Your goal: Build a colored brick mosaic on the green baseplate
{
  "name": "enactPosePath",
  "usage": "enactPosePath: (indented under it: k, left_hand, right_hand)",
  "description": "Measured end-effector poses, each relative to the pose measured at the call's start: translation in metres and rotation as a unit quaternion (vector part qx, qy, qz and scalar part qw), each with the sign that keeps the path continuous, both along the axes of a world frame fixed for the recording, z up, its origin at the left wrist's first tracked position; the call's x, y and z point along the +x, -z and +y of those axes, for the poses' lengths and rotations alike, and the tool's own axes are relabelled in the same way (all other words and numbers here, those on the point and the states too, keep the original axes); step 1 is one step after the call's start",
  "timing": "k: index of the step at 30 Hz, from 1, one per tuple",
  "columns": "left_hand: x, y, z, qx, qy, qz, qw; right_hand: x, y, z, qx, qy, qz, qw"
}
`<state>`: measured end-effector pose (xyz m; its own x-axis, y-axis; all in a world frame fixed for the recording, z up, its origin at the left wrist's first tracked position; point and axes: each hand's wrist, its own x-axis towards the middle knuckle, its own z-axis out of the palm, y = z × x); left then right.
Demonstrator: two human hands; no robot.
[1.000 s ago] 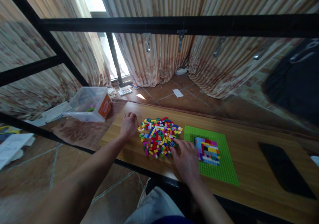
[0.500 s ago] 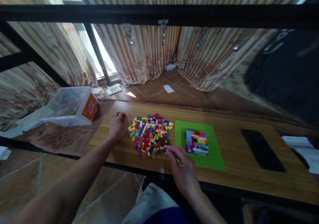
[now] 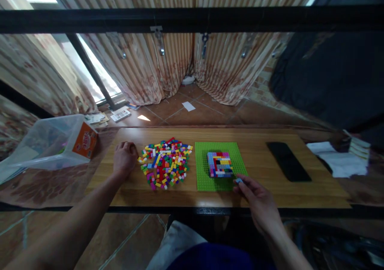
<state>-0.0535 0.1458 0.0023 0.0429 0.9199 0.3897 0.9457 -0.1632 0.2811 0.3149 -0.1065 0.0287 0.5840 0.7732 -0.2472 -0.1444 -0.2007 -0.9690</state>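
Note:
Between the thumb and fingers of my right hand [image 3: 258, 198] is a small light blue toy brick [image 3: 239, 181]. This hand is at the lower right corner of the green baseplate [image 3: 201, 182], close to a block of stacked multicoloured bricks [image 3: 219, 165] built on it. The stack has a small gap near its middle. My left hand [image 3: 124, 158] rests on the table at the left edge of a loose pile of coloured bricks [image 3: 165, 162]. Its fingers are curled in, and whatever may be inside them is hidden.
A black flat slab [image 3: 288, 161] lies on the wooden table [image 3: 180, 200] to the right. Left of the table stands a clear plastic bin [image 3: 48, 142] with an orange label. A dark metal bar [image 3: 180, 20] crosses the view above. White papers [image 3: 339, 158] are at the right.
My right hand has moved from the pile's lower right edge to the baseplate's right side, carrying the small brick. My left hand stays beside the pile. The view has turned right.

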Motion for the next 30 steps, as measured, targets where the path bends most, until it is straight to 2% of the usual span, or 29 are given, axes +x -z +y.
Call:
enactPosePath:
  k: [8,13,17,24,30]
  left_hand:
    - [0.0,-0.001,0.001,0.001,0.004,0.023,1.0]
    - [0.0,0.0,0.002,-0.005,-0.008,0.025,1.0]
    - [-0.001,0.001,0.003,-0.006,-0.005,0.037,0.999]
    - [-0.001,0.0,0.001,-0.005,-0.005,0.032,0.999]
    - [0.0,0.0,0.001,-0.002,-0.004,0.024,1.0]
  right_hand:
    - [0.01,0.004,0.008,-0.007,-0.024,-0.209,0.978]
    - [0.01,0.011,0.016,-0.009,-0.063,-0.252,0.966]
    - [0.009,0.007,0.026,-0.01,-0.089,-0.297,0.951]
    - [0.008,0.005,0.032,-0.055,-0.084,-0.31,0.945]
    - [0.011,0.004,0.034,-0.056,-0.107,-0.325,0.938]
